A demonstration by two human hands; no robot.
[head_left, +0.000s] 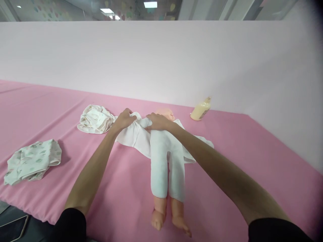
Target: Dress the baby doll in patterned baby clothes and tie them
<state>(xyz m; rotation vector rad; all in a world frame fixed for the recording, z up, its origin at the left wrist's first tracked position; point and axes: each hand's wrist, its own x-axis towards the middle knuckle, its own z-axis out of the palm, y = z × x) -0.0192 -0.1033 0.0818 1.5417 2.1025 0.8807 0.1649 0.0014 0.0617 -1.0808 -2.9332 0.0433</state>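
Note:
A baby doll (168,161) in a pale whole-body fabric lies on its back on the pink cloth, feet toward me, its head partly hidden behind my right hand. Beneath its upper body a white garment (136,139) is spread out to both sides. My left hand (124,119) grips this garment's sleeve, left of the doll. Against the doll's upper body, my right hand (157,121) has its fingers closed around the doll's arm (145,122), which points toward the garment's sleeve.
Crumpled white patterned cloth (94,119) lies left of my left hand; a folded leaf-print cloth (34,159) is nearer at left. A yellowish bottle (201,110) leans by the pale wall (151,60). A phone (13,230) sits below the pink surface (214,201) at lower left.

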